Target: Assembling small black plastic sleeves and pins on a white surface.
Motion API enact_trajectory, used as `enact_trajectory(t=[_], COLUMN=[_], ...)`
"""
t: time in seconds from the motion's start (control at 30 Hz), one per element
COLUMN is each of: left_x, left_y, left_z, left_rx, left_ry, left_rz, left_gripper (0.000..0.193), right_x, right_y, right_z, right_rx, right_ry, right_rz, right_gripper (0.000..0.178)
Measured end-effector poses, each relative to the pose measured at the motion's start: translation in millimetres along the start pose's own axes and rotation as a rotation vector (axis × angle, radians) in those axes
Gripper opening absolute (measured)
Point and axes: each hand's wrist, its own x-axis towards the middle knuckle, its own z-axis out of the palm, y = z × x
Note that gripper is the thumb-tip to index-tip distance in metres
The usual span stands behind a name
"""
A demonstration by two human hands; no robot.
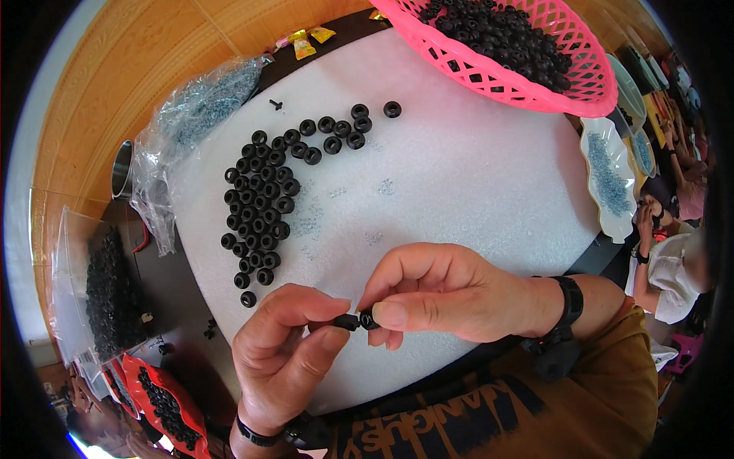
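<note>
In front of me, over the near part of a white foam sheet (459, 176), my two hands meet fingertip to fingertip. My left hand (279, 352) pinches a short black cylindrical piece (346, 322) between thumb and forefinger. Between its thumb and fingers my right hand (451, 294) holds a small black ring-shaped part (368, 319). The two pieces touch or nearly touch end to end; fingertips partly cover both. Beyond my left hand lie many loose black rings (260, 203) in a curved cluster. Beside them small clear bluish bits (307, 222) are scattered in little patches.
A pink lattice basket (497, 86) full of black rings stands at the far right. Bluish bits fill a plastic bag (202, 107) and a white scalloped dish (618, 229). A red tray (200, 440) holds black parts at lower left. Other people sit along the right.
</note>
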Motion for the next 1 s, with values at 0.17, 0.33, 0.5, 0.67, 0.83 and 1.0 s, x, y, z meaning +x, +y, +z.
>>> enact_trajectory(t=[0.17, 0.33, 0.5, 0.67, 0.83, 1.0], left_x=[1.3, 3.3, 5.0, 6.9, 8.0, 3.1], left_y=[0.2, -0.6, 4.2, -0.8, -1.3, 1.8], left_z=[0.8, 0.7, 5.8, 6.5, 6.7, 6.2], left_rx=[0.141, 0.313, 0.558, 0.580, 0.628, 0.684], left_ry=[-0.017, -0.020, -0.021, -0.022, -0.030, -0.002], left_rz=[0.048, 0.152, 0.324, 0.344, 0.361, 0.263], left_gripper=[0.021, 0.023, 0.027, 0.026, 0.026, 0.026], right_x=[0.1, 0.2, 0.3, -0.2, -0.3, -1.3], right_y=[0.4, 0.8, 3.3, 4.7, 5.1, 4.6], right_z=[0.3, 1.0, 0.4, 0.1, -0.8, 1.0], right_rx=[0.003, 0.006, -0.008, -0.042, -0.130, -0.198], right_ry=[0.004, 0.020, 0.019, 0.045, 0.059, 0.059], right_rz=[0.003, 0.006, -0.013, -0.012, -0.023, -0.063], right_gripper=[0.020, 0.020, 0.019, 0.019, 0.015, 0.013])
